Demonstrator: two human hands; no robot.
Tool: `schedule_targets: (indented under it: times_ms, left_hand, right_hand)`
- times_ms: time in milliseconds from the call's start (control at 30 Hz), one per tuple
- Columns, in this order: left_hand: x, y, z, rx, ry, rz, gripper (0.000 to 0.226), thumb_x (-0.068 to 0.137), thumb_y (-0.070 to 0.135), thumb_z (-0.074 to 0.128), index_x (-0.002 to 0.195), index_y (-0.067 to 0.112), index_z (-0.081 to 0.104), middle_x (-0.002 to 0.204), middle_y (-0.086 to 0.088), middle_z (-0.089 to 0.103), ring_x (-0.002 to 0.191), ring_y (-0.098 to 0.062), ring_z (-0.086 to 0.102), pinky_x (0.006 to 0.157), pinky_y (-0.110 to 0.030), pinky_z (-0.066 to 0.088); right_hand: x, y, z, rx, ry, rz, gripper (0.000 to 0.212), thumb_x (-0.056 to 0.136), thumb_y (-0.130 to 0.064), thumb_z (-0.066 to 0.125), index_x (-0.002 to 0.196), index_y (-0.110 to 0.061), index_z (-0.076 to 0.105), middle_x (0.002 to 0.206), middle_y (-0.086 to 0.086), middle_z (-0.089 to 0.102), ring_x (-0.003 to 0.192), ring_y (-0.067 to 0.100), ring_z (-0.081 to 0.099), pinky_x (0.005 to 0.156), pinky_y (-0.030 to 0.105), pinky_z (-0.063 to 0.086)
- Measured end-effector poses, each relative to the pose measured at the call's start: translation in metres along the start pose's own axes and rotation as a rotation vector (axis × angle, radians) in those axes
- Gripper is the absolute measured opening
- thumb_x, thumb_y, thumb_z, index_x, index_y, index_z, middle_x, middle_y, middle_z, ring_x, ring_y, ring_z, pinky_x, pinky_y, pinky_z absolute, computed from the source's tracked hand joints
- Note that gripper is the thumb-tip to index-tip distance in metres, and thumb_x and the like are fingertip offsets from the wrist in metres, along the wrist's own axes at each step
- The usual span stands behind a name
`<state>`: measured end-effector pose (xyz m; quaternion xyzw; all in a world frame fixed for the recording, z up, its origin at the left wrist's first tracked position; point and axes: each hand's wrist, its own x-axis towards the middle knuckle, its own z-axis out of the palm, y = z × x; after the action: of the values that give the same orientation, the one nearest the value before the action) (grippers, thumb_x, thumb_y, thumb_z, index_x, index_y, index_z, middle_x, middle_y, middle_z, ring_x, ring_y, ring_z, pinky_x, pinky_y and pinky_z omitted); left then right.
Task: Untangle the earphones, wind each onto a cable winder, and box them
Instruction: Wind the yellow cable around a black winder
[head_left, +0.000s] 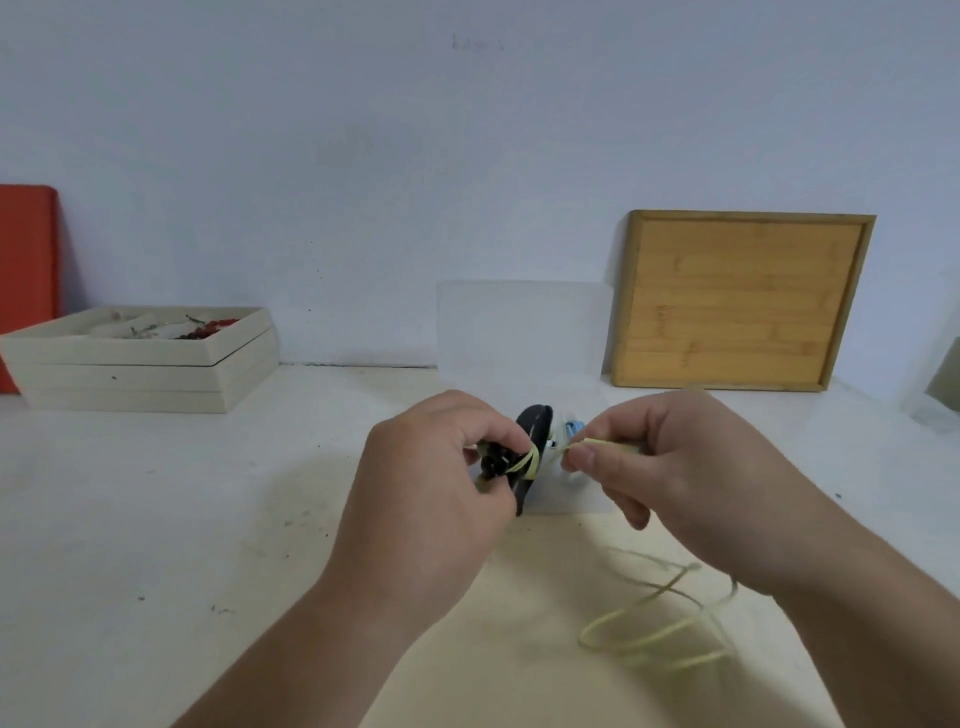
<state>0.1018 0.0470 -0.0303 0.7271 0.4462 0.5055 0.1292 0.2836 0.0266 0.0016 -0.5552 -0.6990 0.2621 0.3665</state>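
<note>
A black winder (535, 423) is clasped in the left grip (431, 467), and yellow cable (530, 464) is pinched by the right grip (670, 457). The clear box (519, 322) behind is half hidden, its blue contents blurred.

No text, label, brand, number or sign can be read anywhere in view. The one mark that might be writing is a faint grey smudge (478, 44) high on the wall (311, 130), at 12 o'clock. It is too pale and blurred to make out any letter or figure.
</note>
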Motion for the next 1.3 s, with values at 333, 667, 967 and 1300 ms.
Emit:
schedule_targets:
  times_ms: [333, 667, 967, 1300]
  left_hand:
    - [-0.002, 0.005, 0.000, -0.109, -0.175, -0.034, 0.040, 0.068, -0.011, 0.071, 0.073, 0.029, 0.075, 0.086, 0.015, 0.071, 0.079, -0.004, 0.070, 0.069, -0.013, 0.052]
    - [0.000, 0.012, -0.003, -0.465, -0.264, -0.221, 0.042, 0.073, -0.018, 0.068, 0.072, 0.023, 0.077, 0.084, 0.001, 0.077, 0.078, -0.018, 0.076, 0.065, -0.016, 0.052]
    - [-0.001, 0.014, -0.003, -0.575, -0.376, -0.204, 0.030, 0.059, -0.002, 0.067, 0.070, 0.025, 0.077, 0.079, -0.002, 0.075, 0.080, -0.028, 0.076, 0.068, -0.026, 0.054]
    - [0.005, 0.012, -0.004, -0.802, -0.066, -0.224, 0.032, 0.055, -0.004, 0.069, 0.072, 0.021, 0.079, 0.076, -0.005, 0.076, 0.076, -0.014, 0.073, 0.068, -0.019, 0.054]
  right_hand:
    - [0.002, -0.002, -0.004, 0.156, 0.210, -0.084, 0.008, 0.080, -0.016, 0.078, 0.074, -0.013, 0.074, 0.058, 0.001, 0.071, 0.050, 0.007, 0.064, 0.051, 0.011, 0.046]
    - [0.009, 0.012, -0.006, 0.525, 0.161, 0.045, 0.019, 0.069, -0.025, 0.074, 0.062, -0.009, 0.067, 0.053, 0.007, 0.056, 0.049, 0.013, 0.050, 0.060, 0.030, 0.046]
    - [0.012, 0.015, -0.002, 0.578, 0.097, 0.117, 0.027, 0.064, -0.029, 0.073, 0.063, -0.005, 0.059, 0.050, 0.004, 0.046, 0.049, 0.015, 0.040, 0.054, 0.021, 0.048]
    - [0.008, 0.013, 0.023, 0.508, -0.137, 0.212, 0.042, 0.101, -0.027, 0.050, 0.062, -0.015, 0.061, 0.054, -0.002, 0.026, 0.048, 0.013, 0.022, 0.057, 0.029, 0.035]
